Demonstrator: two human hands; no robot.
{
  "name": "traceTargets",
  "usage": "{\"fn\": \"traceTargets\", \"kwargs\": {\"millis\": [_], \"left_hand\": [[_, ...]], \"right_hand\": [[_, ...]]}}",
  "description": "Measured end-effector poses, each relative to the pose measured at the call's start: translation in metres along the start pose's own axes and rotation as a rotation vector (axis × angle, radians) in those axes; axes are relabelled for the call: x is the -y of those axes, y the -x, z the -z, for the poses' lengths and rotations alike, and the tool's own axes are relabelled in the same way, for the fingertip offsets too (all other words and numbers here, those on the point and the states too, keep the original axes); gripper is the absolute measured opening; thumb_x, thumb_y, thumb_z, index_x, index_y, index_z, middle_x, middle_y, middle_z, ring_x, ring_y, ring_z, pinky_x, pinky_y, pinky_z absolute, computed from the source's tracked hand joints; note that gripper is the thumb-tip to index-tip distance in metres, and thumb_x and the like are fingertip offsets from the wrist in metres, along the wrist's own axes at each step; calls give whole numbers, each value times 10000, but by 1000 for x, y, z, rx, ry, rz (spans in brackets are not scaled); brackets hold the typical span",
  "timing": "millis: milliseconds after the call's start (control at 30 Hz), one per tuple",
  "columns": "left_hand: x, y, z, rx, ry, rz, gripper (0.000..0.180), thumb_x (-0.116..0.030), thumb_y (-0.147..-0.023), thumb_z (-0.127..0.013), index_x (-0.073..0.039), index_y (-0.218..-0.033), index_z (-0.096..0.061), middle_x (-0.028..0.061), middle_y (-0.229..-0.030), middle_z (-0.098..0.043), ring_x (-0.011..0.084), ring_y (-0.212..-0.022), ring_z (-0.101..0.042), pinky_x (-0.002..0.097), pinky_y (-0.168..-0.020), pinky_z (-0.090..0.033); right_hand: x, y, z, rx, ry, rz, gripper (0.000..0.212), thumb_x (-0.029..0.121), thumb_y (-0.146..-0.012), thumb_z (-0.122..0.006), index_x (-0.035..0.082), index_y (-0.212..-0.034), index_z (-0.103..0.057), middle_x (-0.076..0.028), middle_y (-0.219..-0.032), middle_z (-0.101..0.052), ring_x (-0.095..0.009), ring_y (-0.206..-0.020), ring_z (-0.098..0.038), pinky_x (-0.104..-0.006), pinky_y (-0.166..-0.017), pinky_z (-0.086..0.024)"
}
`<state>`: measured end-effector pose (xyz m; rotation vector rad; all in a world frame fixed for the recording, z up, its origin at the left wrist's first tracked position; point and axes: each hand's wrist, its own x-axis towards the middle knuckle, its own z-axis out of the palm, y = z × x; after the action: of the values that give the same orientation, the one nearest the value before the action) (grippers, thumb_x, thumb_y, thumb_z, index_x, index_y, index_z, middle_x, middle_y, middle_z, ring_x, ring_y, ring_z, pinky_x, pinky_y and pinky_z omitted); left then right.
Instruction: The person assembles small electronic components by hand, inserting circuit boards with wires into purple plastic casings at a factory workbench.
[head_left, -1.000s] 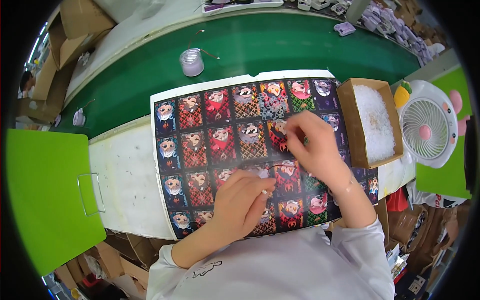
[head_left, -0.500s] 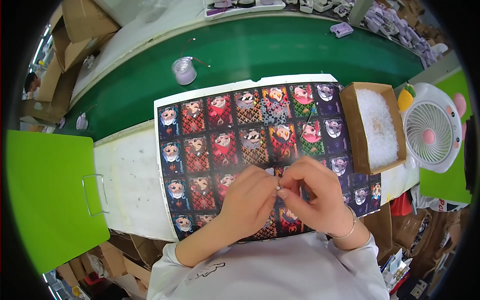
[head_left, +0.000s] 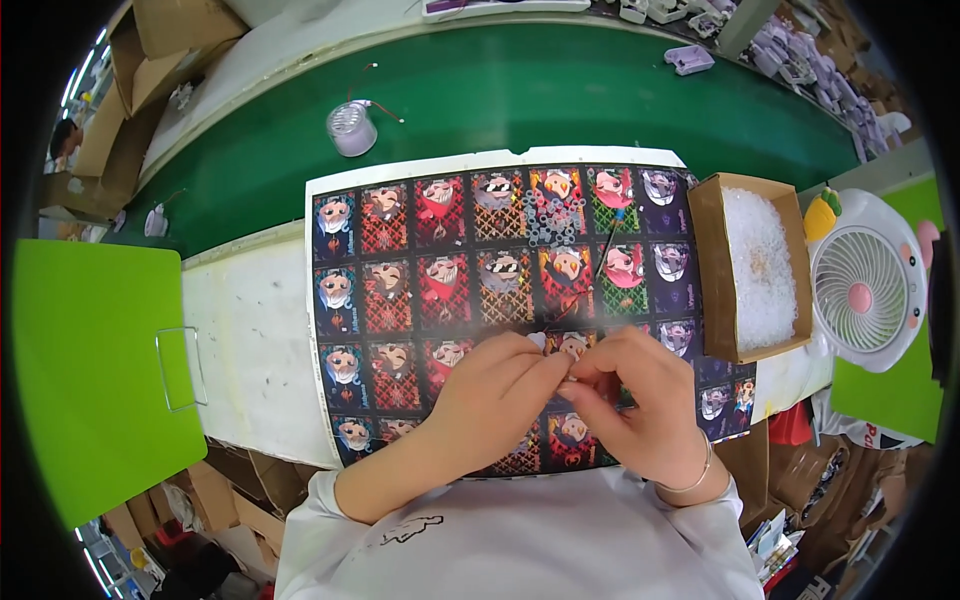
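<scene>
white bench point(head_left: 250, 350): character-printed sheet point(head_left: 412, 250) | sheet: small grey rings point(head_left: 552, 218), slim screwdriver point(head_left: 607, 247) | green belt point(head_left: 500, 95): lilac wired cylinder point(head_left: 352, 133), lilac casing point(head_left: 689, 60)

Bright, even light covers the table point(head_left: 255, 340); white strip lights point(head_left: 80, 75) glow at upper left. Straight edges bow toward the dark rim, where details soften.

The person wears a loose, plain-looking white fabric shirt point(head_left: 570, 535) with a small, jagged black line print point(head_left: 410, 531) on the left of its front. Wide white sleeves point(head_left: 318, 500) leave both forearms uncovered. The left hand point(head_left: 490, 405) and right hand point(head_left: 650, 410) are bare; a thin, pale, shiny round bracelet point(head_left: 697, 481) circles the right wrist.
</scene>
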<state>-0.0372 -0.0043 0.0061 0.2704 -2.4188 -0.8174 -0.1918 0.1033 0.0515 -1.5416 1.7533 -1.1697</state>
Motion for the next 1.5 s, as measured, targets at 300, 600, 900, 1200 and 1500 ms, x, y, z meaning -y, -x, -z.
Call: {"fn": "traceTargets", "kwargs": {"millis": [300,600,900,1200,1500], "left_hand": [[9,4,-14,-5,-84,96,295,-22,-746,-691,0,-1024,-594,141,-996,-649,340,-913,-627,413,-773,-522],[33,21,-29,-4,266,355,312,5,-773,-588,7,-1083,-618,163,-972,-651,334,-872,-616,394,-779,-481],[38,26,-38,-46,445,395,348,-33,-790,-568,10,-1127,-640,158,-944,-637,334,-867,-602,411,-772,-490],[35,27,-36,-30,446,402,413,68,-799,-563,-18,-1196,-638,146,-918,-629,273,-816,-603,341,-738,-477],[33,29,-41,-79,425,434,386,-5,-828,-567,15,-1213,-588,151,-967,-581,302,-887,-555,398,-796,-459]], "right_hand": [[-18,-4,1,-93,139,137,141,-19,-759,-735,2,-875,-659,-107,-767,-605,-264,-633,-602,-349,-583,-491],[-46,1,-26,-137,-957,-604,144,79,-989,-550,3,-990,-674,-45,-868,-656,-90,-710,-579,-213,-628,-464],[-43,-2,-45,-53,86,73,262,-125,-754,-609,-11,-984,-661,-130,-894,-610,-277,-771,-622,-346,-680,-514],[-103,-45,1,-37,804,-22,190,-3,-800,-611,12,-988,-633,-127,-884,-525,-299,-879,-530,-381,-771,-465],[-31,20,-29,-14,160,-160,108,-34,-831,-617,2,-916,-560,-145,-755,-582,-292,-648,-606,-356,-590,-491]]}}
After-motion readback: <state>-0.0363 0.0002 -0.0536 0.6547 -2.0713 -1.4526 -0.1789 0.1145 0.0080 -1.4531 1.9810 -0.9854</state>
